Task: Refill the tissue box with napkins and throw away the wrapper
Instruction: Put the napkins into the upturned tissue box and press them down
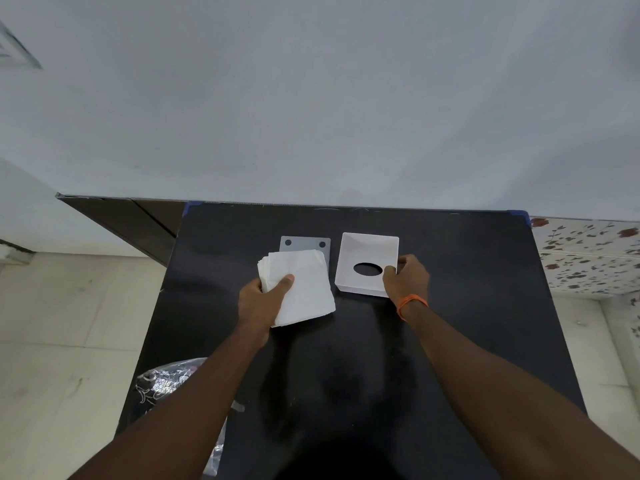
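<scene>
Black table (450, 271), left hand (259, 301) gripping napkins (304, 289), right hand (408, 275) gripping tissue box (367, 251) edge

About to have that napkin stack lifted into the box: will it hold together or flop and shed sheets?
Probably floppy: the napkin stack is loose thin sheets, its far-left edges already fanned. The left hand pinches only one corner, so the free side may sag or slide. Likely light, so supporting it underneath should be enough.
</scene>
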